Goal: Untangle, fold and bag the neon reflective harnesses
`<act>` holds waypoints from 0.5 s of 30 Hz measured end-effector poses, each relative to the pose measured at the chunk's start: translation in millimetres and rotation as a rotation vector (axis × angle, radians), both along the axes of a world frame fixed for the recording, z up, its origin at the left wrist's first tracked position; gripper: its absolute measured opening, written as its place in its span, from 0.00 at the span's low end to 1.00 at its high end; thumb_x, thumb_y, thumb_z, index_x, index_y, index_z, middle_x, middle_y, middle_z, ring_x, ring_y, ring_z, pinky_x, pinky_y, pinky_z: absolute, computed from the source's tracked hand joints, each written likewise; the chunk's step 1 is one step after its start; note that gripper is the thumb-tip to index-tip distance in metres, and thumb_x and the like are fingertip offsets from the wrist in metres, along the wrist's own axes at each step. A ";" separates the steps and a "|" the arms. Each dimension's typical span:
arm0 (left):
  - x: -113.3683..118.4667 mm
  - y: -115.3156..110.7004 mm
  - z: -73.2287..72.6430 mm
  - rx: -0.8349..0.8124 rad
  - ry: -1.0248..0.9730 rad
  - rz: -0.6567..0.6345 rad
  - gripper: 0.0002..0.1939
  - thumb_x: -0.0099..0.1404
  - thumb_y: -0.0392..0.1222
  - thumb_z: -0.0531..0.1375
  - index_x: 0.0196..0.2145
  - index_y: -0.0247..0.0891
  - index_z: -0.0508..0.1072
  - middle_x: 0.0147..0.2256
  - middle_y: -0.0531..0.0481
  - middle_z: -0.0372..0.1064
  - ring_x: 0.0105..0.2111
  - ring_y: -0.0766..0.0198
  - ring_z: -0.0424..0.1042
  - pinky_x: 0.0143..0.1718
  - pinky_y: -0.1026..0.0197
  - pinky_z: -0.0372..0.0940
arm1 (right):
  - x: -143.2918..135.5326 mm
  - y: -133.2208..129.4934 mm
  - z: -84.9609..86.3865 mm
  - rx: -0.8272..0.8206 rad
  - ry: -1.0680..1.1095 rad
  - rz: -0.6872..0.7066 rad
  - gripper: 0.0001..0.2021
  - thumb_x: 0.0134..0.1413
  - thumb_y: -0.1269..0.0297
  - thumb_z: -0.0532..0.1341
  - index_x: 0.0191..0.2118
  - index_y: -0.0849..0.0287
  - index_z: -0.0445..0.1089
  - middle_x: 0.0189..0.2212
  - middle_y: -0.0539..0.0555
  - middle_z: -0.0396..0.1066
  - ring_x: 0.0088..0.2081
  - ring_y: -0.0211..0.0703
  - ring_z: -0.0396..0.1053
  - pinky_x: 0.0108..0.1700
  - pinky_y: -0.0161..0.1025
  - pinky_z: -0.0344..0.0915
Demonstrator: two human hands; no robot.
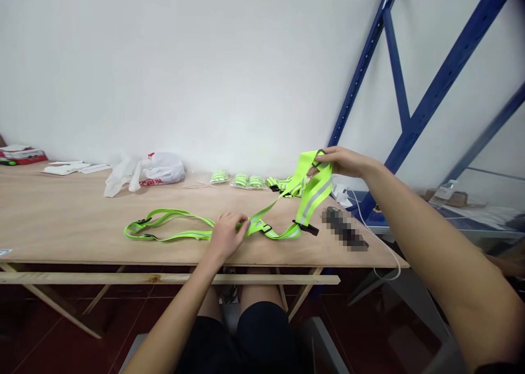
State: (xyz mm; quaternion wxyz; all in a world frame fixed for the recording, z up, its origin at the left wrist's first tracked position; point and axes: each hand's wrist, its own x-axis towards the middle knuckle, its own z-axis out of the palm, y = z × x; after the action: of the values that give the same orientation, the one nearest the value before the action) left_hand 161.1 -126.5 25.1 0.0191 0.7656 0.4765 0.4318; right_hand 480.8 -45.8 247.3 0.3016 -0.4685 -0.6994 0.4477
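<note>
A neon yellow-green reflective strap harness (pixel 315 196) with grey stripes and black buckles stretches across the wooden table. My right hand (pixel 338 161) is raised at the right, its fingers closed on a wide strap near a black slider, so that part hangs in a loop above the table. Pressed on the straps at the table's middle is my left hand (pixel 228 233), thumb and fingers pinching the harness; the fingertips are partly hidden. To its left a long loop of the harness (pixel 164 234) lies flat. A black buckle (pixel 309 229) dangles below the raised strap.
Behind the harness sit several clear packs of rolled reflective straps (pixel 241 181) and another bundled strap harness (pixel 283 185). A white plastic bag (pixel 162 169) and papers (pixel 68 168) lie farther left. A blurred dark object (pixel 344 229) and a white cable (pixel 381 245) are at right, near blue rack posts (pixel 404 144).
</note>
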 end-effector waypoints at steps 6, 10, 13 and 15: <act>-34.3 17.4 25.9 -0.137 -0.452 -0.271 0.13 0.66 0.51 0.58 0.32 0.38 0.70 0.29 0.51 0.70 0.31 0.61 0.69 0.35 0.61 0.63 | 12.6 4.3 1.4 0.072 0.035 -0.001 0.12 0.38 0.63 0.74 0.30 0.62 0.77 0.29 0.57 0.79 0.32 0.49 0.78 0.39 0.42 0.75; -56.5 35.9 47.7 -0.252 -0.658 -0.465 0.19 0.59 0.57 0.64 0.30 0.37 0.69 0.23 0.56 0.61 0.23 0.68 0.59 0.24 0.66 0.54 | 19.1 5.4 -1.3 0.030 0.055 0.058 0.18 0.37 0.63 0.75 0.37 0.61 0.77 0.29 0.54 0.78 0.30 0.45 0.76 0.39 0.44 0.75; -70.1 46.9 65.7 -0.347 -0.776 -0.538 0.22 0.54 0.58 0.68 0.29 0.37 0.68 0.21 0.57 0.58 0.20 0.70 0.56 0.21 0.67 0.52 | 23.1 6.3 -4.9 -0.048 0.032 0.091 0.18 0.37 0.60 0.75 0.35 0.61 0.75 0.25 0.51 0.74 0.25 0.42 0.73 0.36 0.44 0.74; -77.6 51.8 76.7 -0.394 -0.826 -0.546 0.23 0.52 0.58 0.69 0.29 0.37 0.67 0.21 0.57 0.58 0.19 0.70 0.56 0.20 0.67 0.51 | 24.4 6.3 -7.4 -0.079 0.003 0.107 0.18 0.36 0.58 0.76 0.32 0.61 0.74 0.21 0.48 0.71 0.21 0.37 0.68 0.31 0.41 0.72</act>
State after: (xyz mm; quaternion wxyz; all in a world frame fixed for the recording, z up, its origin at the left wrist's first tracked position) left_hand 83.5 -74.7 101.8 0.4600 0.6100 0.2849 0.5790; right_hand 505.2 -39.5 239.9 0.2595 -0.4413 -0.7047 0.4913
